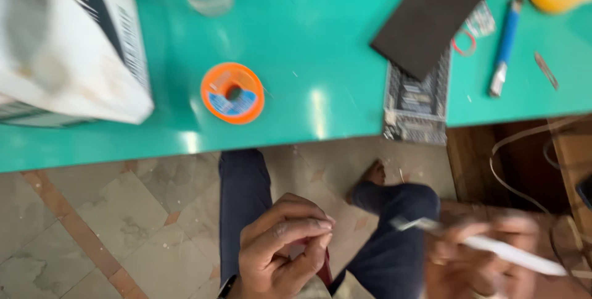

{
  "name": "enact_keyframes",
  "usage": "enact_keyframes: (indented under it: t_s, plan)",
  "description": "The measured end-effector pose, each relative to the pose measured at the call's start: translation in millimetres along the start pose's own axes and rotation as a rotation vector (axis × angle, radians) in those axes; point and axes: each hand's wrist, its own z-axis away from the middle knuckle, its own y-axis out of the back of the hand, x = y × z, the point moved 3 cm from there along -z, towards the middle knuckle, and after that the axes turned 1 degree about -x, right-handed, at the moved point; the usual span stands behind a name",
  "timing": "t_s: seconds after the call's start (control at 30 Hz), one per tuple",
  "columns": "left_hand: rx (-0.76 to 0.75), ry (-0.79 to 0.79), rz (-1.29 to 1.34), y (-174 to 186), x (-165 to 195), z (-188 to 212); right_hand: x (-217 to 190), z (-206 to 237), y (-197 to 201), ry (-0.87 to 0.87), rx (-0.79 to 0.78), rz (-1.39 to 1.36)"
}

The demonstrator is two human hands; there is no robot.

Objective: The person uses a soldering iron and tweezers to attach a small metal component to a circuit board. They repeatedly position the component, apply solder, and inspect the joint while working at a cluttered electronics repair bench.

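Both hands are bare: the left hand wears a dark band at the wrist (only its edge shows), the right hand is motion-blurred. Beneath them, dark blue trousers cover both legs.

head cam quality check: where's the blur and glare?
Head view: right hand and its white tool smeared by motion blur; left hand fairly sharp; white box soft at the left edge; bright glare streaks on the green table; orange spool readable.
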Motion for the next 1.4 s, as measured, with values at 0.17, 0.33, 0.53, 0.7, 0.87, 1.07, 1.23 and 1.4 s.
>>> enact_keyframes:
  t_s: [0.17,0.33,0.53,0.7,0.87,1.07,1.23,1.4]
  plan:
    - [-0.023,0.051,0.091,-38.2,9.1,47.9,0.1,102.2,58.4,-0.257,0.281,-0.19]
    - [-0.045,0.119,0.155,-64.2,21.9,76.9,-7.7,152.8,74.2,-0.075,0.122,-0.091]
    - [-0.13,0.395,0.301,-82.8,22.3,107.5,-24.0,163.1,66.2,-0.014,0.002,-0.035]
    - [-0.143,0.426,0.5,-90.2,20.2,123.5,-39.0,160.3,52.6,0.111,0.046,0.13]
    - [-0.153,0.469,0.489,-93.2,19.5,130.8,-44.9,161.9,45.3,0.115,0.049,0.257]
    - [-0.193,0.479,0.452,-91.2,18.0,130.9,-45.5,163.0,47.2,0.082,0.036,0.288]
    - [-0.215,0.478,0.457,-89.1,17.2,131.9,-44.6,167.2,48.6,0.102,0.044,0.32]
    - [-0.229,0.499,0.449,-85.7,17.6,132.2,-45.4,168.9,49.5,0.096,0.059,0.357]
